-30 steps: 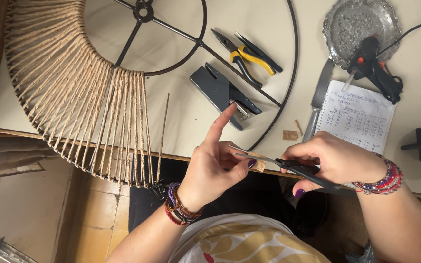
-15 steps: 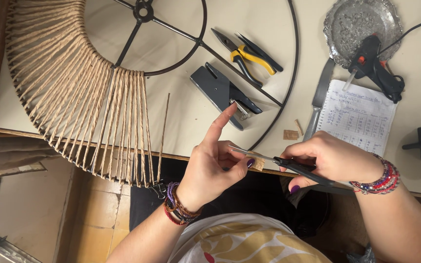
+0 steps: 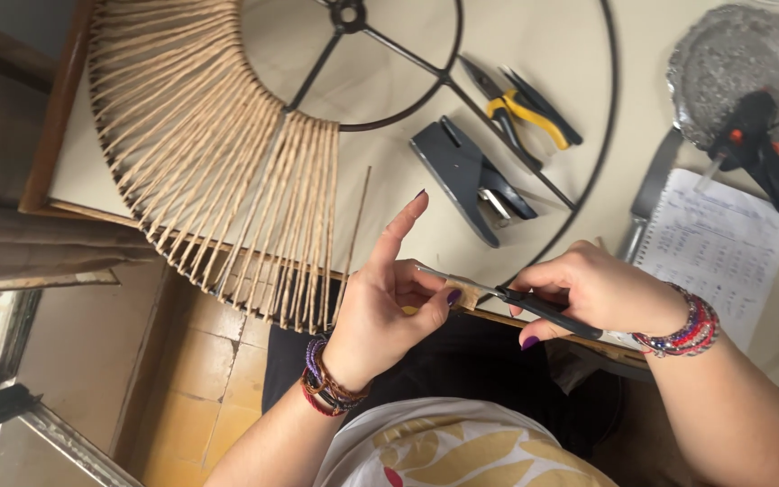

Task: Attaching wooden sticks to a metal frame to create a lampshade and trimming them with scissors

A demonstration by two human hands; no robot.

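We see black-handled scissors [image 3: 507, 296] lying nearly level just off the desk [image 3: 579, 54] edge, blades closed around a small tan piece [image 3: 467, 294].

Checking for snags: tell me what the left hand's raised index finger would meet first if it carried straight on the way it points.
Judging loosely, since depth is unclear: the left hand points up and right across the table, so its finger would likely meet the grey stapler first.

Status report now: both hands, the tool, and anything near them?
Left hand pinches small tan piece, index finger up. Right hand grips black-handled scissors, blades at the piece. Wrapped wire frame and stapler lie beyond, apart.
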